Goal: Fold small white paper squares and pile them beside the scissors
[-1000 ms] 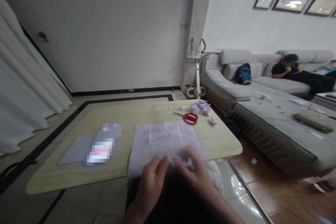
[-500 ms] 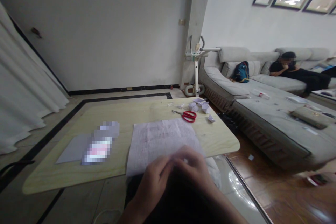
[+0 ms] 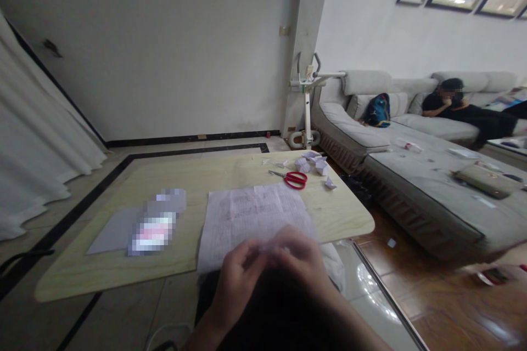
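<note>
My left hand (image 3: 242, 271) and my right hand (image 3: 298, 258) meet over the near edge of a large creased paper sheet (image 3: 255, 208). Their fingertips are pinched together around a small piece of white paper (image 3: 285, 249), of which only bits show between the fingers; its shape is blurred and mostly hidden. Beyond the sheet, red-handled scissors (image 3: 294, 179) lie with their blades pointing left. Several folded paper pieces (image 3: 303, 165) are gathered at the table's far right corner, with one small folded piece (image 3: 330, 183) a little nearer.
The pale wooden table (image 3: 218, 173) has rounded corners. On its left, a pixelated bright object (image 3: 154, 230) overlaps a white sheet (image 3: 111, 233). A grey sofa (image 3: 420, 186) stands to the right, with a backpack (image 3: 377, 111) and a seated person (image 3: 453, 104) on it.
The fingers of both hands have shifted slightly while staying together, and a little more of the white paper shows between them. The whole view has moved very slightly.
</note>
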The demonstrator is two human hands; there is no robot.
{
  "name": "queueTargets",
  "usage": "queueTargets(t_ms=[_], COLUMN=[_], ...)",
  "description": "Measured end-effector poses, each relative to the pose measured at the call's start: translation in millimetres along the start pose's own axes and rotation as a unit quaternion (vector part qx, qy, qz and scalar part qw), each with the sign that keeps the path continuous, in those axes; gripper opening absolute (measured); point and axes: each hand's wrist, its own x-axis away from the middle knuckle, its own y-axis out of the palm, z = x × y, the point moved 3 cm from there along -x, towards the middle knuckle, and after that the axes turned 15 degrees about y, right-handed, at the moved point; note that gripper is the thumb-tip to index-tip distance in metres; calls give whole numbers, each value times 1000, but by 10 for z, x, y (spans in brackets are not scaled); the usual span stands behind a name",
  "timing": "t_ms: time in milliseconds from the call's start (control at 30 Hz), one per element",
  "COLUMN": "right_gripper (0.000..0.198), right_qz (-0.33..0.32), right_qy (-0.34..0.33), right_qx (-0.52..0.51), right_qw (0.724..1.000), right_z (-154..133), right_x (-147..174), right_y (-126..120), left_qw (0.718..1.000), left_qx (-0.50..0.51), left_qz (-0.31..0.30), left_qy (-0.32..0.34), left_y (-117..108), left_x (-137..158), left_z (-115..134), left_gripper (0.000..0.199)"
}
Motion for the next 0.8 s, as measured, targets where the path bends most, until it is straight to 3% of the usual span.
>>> queueTargets(t_ms=[367, 633, 800], right_gripper=[13, 18, 19], right_qz=[2, 5, -4], right_qy=[22, 28, 41], right_qx=[-21, -43, -86], right_qw=[1000, 999, 995], right_z=[28, 45, 58], right_x=[14, 6, 12], right_y=[-2, -1, 19], left_qw=[999, 997, 995], left_qx=[23, -58, -80], left_qz=[-21, -44, -49], left_qy=[-41, 1, 19], left_y=[26, 22, 34], left_x=[9, 17, 16], left_z=[-27, 27, 22], left_gripper=[16, 32, 30])
